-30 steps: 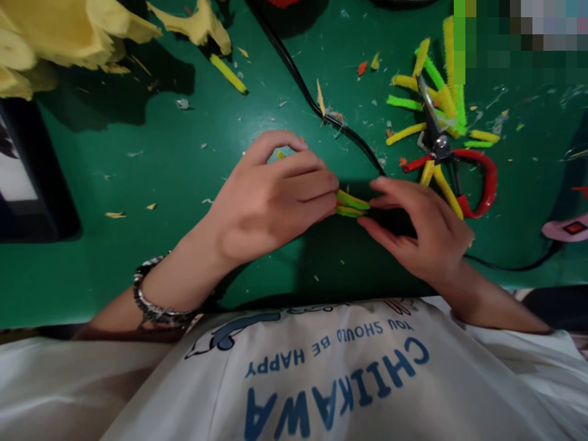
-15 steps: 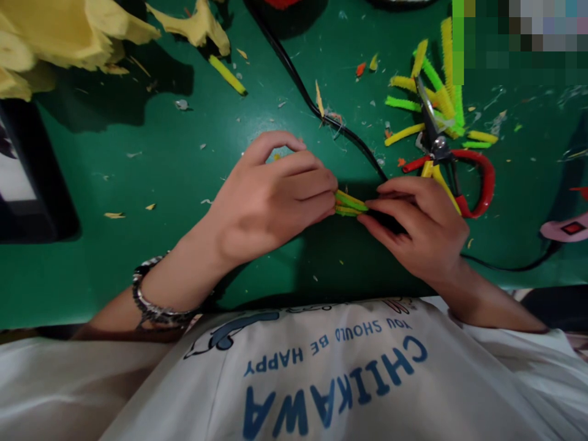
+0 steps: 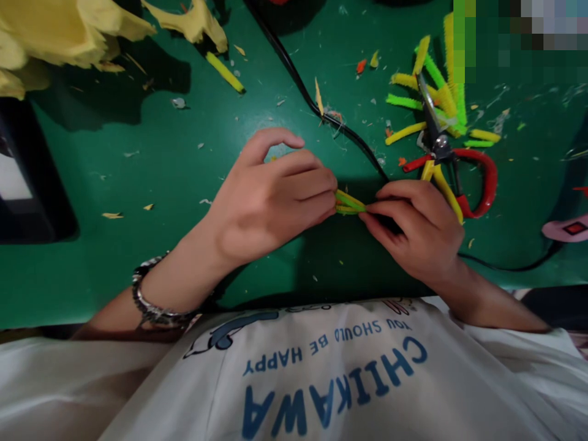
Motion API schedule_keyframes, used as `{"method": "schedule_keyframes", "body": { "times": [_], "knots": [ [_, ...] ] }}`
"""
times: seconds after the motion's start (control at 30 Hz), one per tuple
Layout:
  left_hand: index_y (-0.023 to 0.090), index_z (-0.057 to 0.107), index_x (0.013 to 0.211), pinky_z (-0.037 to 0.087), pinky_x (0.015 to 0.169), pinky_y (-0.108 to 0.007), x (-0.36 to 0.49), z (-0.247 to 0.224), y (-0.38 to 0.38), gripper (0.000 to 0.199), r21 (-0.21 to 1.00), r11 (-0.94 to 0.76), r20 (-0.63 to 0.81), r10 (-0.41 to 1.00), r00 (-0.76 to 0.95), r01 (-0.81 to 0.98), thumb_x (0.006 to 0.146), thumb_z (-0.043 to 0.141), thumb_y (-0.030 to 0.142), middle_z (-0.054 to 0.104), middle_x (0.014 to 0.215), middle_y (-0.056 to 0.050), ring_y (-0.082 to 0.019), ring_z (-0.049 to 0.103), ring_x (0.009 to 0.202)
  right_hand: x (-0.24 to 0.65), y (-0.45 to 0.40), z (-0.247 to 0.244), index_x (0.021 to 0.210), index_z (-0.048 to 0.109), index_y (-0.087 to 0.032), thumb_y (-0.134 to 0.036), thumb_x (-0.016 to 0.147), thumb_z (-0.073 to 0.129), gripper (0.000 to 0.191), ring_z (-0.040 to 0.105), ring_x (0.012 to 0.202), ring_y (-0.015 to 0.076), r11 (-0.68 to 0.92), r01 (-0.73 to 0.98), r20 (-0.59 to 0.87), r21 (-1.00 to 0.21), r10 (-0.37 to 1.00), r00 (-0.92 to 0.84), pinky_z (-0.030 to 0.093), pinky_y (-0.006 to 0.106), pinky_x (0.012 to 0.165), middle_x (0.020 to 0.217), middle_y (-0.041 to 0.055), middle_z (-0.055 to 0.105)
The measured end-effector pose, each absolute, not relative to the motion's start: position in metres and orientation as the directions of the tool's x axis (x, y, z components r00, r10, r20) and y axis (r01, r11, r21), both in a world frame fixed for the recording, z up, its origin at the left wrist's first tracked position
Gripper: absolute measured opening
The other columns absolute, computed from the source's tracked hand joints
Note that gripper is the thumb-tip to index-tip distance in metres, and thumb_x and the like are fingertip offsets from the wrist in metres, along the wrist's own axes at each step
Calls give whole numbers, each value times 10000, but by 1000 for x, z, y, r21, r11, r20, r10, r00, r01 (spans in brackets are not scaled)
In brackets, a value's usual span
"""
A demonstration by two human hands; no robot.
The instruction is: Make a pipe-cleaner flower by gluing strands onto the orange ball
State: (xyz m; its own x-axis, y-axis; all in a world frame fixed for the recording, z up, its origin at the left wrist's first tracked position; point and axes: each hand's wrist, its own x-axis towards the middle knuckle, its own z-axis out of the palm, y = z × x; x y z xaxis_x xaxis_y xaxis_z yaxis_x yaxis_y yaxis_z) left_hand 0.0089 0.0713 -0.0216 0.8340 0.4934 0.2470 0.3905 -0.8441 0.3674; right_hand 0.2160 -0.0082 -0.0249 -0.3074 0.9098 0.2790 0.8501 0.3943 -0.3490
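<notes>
Between my hands is a small bundle of yellow and green pipe cleaners (image 3: 349, 203), held just above the green table. My left hand (image 3: 280, 190) is closed around its left end, the fingers hiding most of that end. At the other tip, my right hand (image 3: 416, 226) pinches the strands between thumb and fingers. Just beyond the right hand lie scissors (image 3: 478, 160) with red handles, their blades pointing away over cut pipe cleaner pieces (image 3: 446, 101) in yellow and green.
A black cable (image 3: 294, 73) crosses the green table (image 3: 151, 269). Yellow foam-like pieces (image 3: 82, 37) sit at the far left, above a dark device (image 3: 41, 177). One loose pipe cleaner (image 3: 225, 72) lies near them. A pink object (image 3: 565, 228) rests at right, and scraps are scattered about.
My right hand has shifted very slightly, its fingertips now closer together on the bundle's tip. The left hand stays almost in place.
</notes>
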Motion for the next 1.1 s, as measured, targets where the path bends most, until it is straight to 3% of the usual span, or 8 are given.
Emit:
{"method": "schedule_keyframes", "body": {
  "times": [0.1, 0.23, 0.4, 0.73, 0.97, 1.1],
  "knots": [
    [192, 537, 823, 401, 980, -385, 8, -25, 72, 301, 426, -818, 194, 499, 845, 386, 958, 273, 138, 578, 835, 85, -36, 592, 849, 216, -8, -25, 789, 608, -197, -182, 811, 610, 26, 632, 774, 150, 406, 830, 301, -381, 904, -304, 538, 275, 686, 853, 35, 669],
    [193, 543, 811, 374, 1001, -404, 8, -25, 72, 327, 416, -818, 126, 484, 866, 396, 960, 256, 150, 571, 834, 84, -51, 585, 903, 216, -9, -25, 766, 605, -212, -177, 822, 593, 68, 623, 752, 141, 405, 824, 291, -397, 907, -305, 528, 275, 672, 846, 21, 668],
    [207, 563, 854, 422, 971, -347, 10, -21, 70, 283, 332, -837, 214, 515, 830, 434, 953, 304, 153, 592, 820, 105, -29, 604, 866, 216, -9, -26, 744, 609, -207, -168, 837, 569, 108, 600, 727, 127, 425, 825, 292, -371, 897, -331, 510, 275, 667, 842, 12, 664],
    [181, 534, 776, 469, 887, -364, 12, -20, 73, 167, 220, -897, 282, 435, 855, 384, 913, 445, 146, 635, 770, 82, -74, 604, 767, 213, -7, -25, 653, 584, -187, -136, 840, 541, 199, 570, 649, 111, 459, 847, 315, -268, 873, -373, 493, 247, 599, 739, 13, 653],
    [216, 542, 771, 391, 925, -338, 10, -18, 74, 125, 202, -906, 286, 419, 862, 373, 894, 526, 204, 664, 806, 95, -101, 595, 765, 217, -6, -22, 731, 631, -204, -160, 822, 577, 114, 617, 704, 129, 442, 832, 303, -334, 887, -349, 524, 256, 631, 771, 21, 667],
    [205, 563, 787, 380, 943, -340, 10, -19, 75, 177, 223, -901, 247, 423, 872, 374, 920, 447, 188, 652, 814, 83, -82, 579, 779, 220, -4, -14, 768, 630, -209, -134, 805, 589, 93, 640, 717, 133, 413, 819, 306, -398, 902, -305, 538, 254, 676, 773, 18, 677]
  ]
}}
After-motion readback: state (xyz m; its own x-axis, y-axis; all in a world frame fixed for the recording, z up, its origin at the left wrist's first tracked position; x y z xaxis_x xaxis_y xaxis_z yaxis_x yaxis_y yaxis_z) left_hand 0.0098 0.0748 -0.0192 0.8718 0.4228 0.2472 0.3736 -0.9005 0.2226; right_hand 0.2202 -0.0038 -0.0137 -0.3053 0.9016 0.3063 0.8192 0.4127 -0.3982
